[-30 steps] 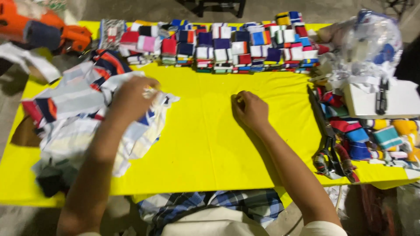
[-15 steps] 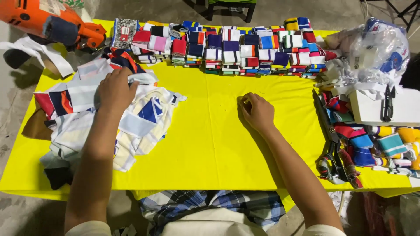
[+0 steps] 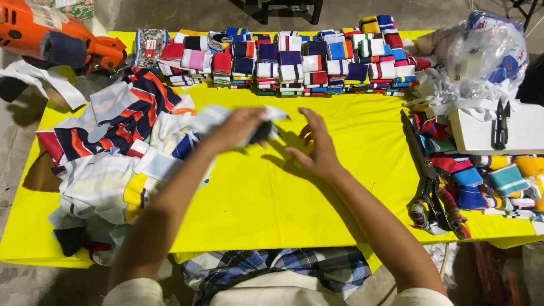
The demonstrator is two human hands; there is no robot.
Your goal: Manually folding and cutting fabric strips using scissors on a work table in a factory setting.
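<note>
A soft, blurred strip of knit fabric (image 3: 258, 126) is hanging pinched in the left hand (image 3: 238, 127), open right hand (image 3: 317, 148) hovering just beside, over smooth yellow tablecloth (image 3: 272, 192), rumpled striped pile (image 3: 113, 147) lying leftward.

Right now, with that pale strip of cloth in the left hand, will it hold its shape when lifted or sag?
Probably sag: the pale cloth strip already bends and trails from the left hand. Likely light, since the fingers pinch it without strain. It seems unlikely to slide far on the yellow table cover; the loose cloth pile lies slumped in place.
</note>
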